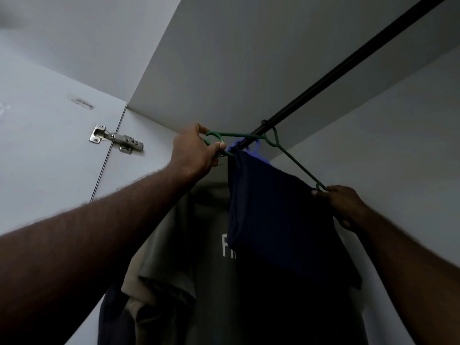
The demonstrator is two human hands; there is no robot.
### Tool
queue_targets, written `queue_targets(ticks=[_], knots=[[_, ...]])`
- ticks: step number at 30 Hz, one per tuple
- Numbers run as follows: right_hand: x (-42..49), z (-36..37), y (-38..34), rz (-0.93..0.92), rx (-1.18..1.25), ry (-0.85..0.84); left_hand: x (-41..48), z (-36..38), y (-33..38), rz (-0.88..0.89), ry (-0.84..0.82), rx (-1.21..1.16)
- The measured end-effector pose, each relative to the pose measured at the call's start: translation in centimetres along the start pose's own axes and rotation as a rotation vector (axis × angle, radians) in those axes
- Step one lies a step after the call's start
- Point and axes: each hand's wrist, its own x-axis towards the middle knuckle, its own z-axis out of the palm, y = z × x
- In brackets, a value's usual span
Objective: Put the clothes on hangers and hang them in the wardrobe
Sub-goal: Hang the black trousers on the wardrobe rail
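A green plastic hanger (278,145) hooks over the black wardrobe rail (348,63). A dark navy garment (278,212) is draped over its bar. My left hand (196,150) grips the hanger's left end, fingers curled round the green loop. My right hand (343,205) pinches the hanger's right end together with the navy cloth. Behind hangs a blue hanger (256,149), partly hidden by the navy garment.
A grey-green T-shirt (206,257) with white lettering hangs behind the navy garment, with other dark and beige clothes (129,305) at lower left. The white wardrobe door (49,145) with a metal hinge (117,139) stands open on the left.
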Motion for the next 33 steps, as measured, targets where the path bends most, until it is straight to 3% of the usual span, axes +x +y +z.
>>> queue_targets(ticks=[5,9,13,18,20,25,29,33], knots=[[-1.5,0.1,-0.7,-0.04,-0.236,0.073,-2.6,-0.5,0.9,-0.061,-0.034,-0.049],[-8.9,-0.3,-2.8,-0.361,-0.133,0.113,-8.5,-1.4,0.0,-0.112,-0.145,0.0],[-18.2,-1.1,-4.4,-0.609,-0.02,-0.078,-16.3,-0.3,-0.5,-0.219,-0.283,-0.087],[-21.7,0.6,-2.9,-0.768,-0.673,-0.016,-22.0,4.7,-0.9,-0.304,-0.378,-0.14],[-21.5,1.2,-2.4,-0.717,-0.757,-0.017,-23.0,6.4,-0.5,-0.322,-0.359,-0.15],[-19.5,-0.9,-2.3,-0.569,-0.466,-0.036,-23.9,9.7,0.4,-0.381,-0.253,-0.23],[-18.5,-2.7,-2.9,-0.571,-0.372,-0.056,-23.1,11.4,0.7,-0.484,-0.1,-0.159],[-18.6,-3.5,-3.4,-0.607,-0.252,-0.049,-22.2,11.8,0.4,-0.531,-0.07,-0.097]])
